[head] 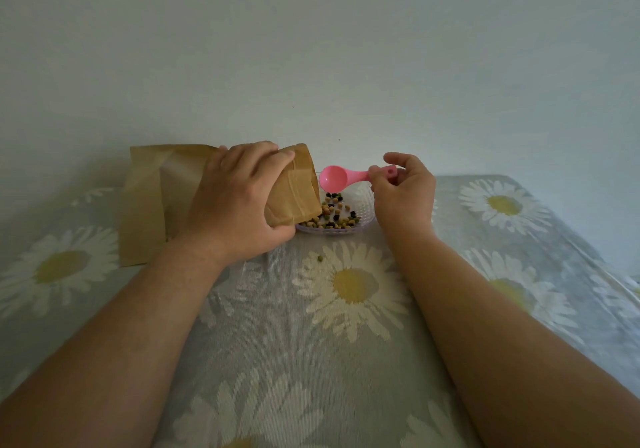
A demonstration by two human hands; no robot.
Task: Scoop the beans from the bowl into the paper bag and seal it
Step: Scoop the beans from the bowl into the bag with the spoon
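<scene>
My left hand grips a brown paper bag near its mouth and tilts it to the right, so the opening hangs over the bowl. The clear plastic bowl sits at the table's far side and holds mixed tan, green and black beans; its left part is hidden behind the bag. My right hand pinches the handle of a pink plastic scoop. The scoop's round cup looks empty and hovers just right of the bag's mouth, above the beans.
A single green bean lies loose on the daisy-print tablecloth in front of the bowl. A plain pale wall stands right behind the table. The table's right edge runs diagonally down the right side.
</scene>
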